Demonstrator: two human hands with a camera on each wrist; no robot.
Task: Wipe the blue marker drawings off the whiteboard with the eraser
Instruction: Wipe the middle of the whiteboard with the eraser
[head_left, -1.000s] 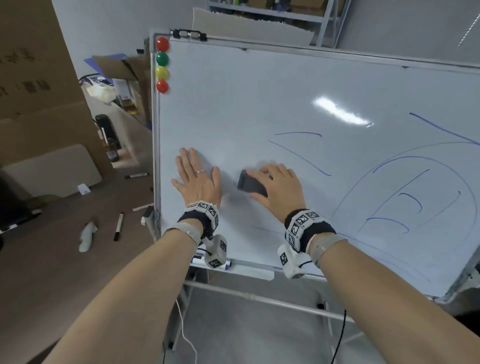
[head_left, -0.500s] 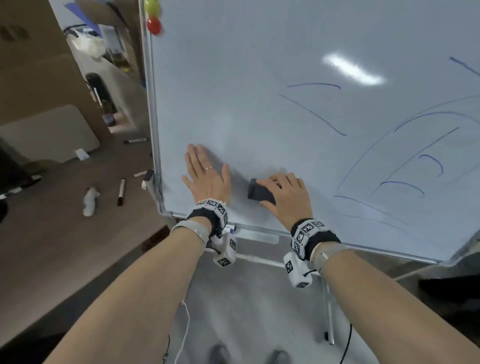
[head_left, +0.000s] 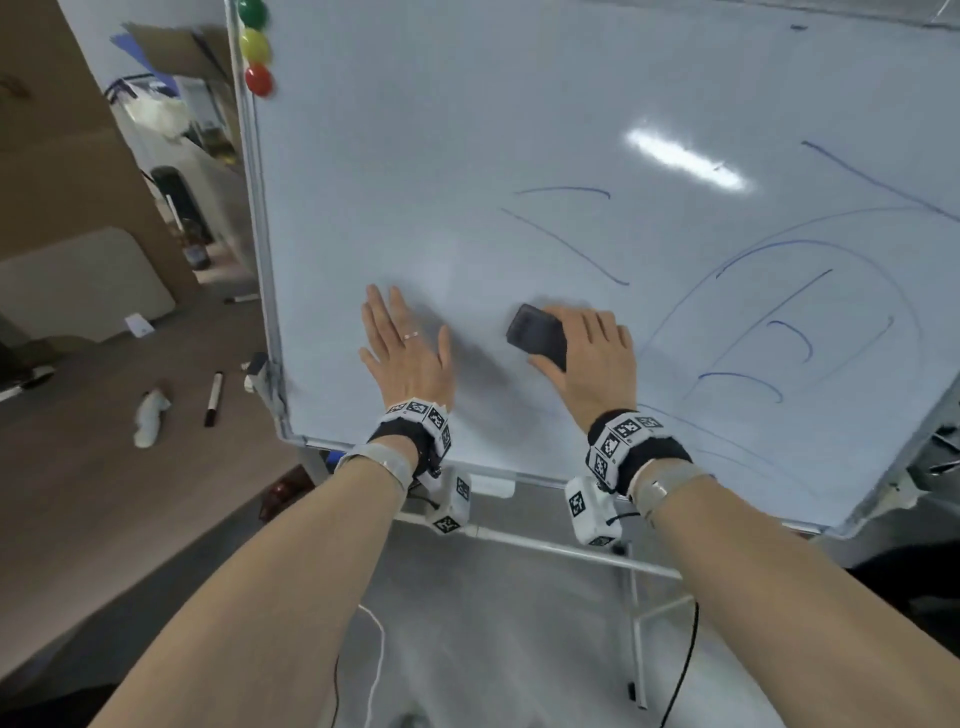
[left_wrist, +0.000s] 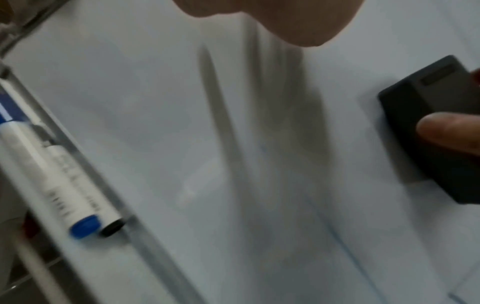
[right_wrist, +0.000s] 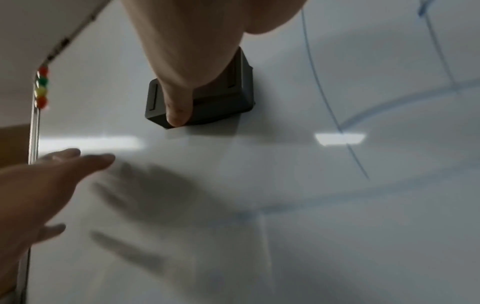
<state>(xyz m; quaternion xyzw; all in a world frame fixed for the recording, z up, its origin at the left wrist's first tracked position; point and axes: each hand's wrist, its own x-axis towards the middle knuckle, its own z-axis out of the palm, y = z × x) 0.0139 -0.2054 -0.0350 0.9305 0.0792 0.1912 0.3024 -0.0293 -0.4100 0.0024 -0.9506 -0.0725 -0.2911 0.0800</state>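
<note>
The whiteboard (head_left: 467, 130) fills most of the head view. Blue marker drawings (head_left: 795, 322) cover its right half, with two short strokes (head_left: 566, 228) nearer the middle. My right hand (head_left: 592, 358) grips the black eraser (head_left: 537, 335) and presses it flat on the board, left of the big curved drawing. In the right wrist view the thumb lies over the eraser (right_wrist: 205, 98). My left hand (head_left: 402, 353) lies flat on the board's lower left with fingers spread and holds nothing. The eraser (left_wrist: 436, 123) also shows at the right edge of the left wrist view.
Round magnets (head_left: 254, 47) stick to the board's top left corner. Markers (left_wrist: 64, 179) lie in the tray under the board. A table (head_left: 78, 493) to the left holds a black marker (head_left: 213, 397) and a white rag (head_left: 150, 415). The board's stand (head_left: 571, 551) and cables lie below.
The eraser and my right hand went down toward the board's lower edge, then back up and slightly right toward the curved drawing. My left hand stays flat on the board.
</note>
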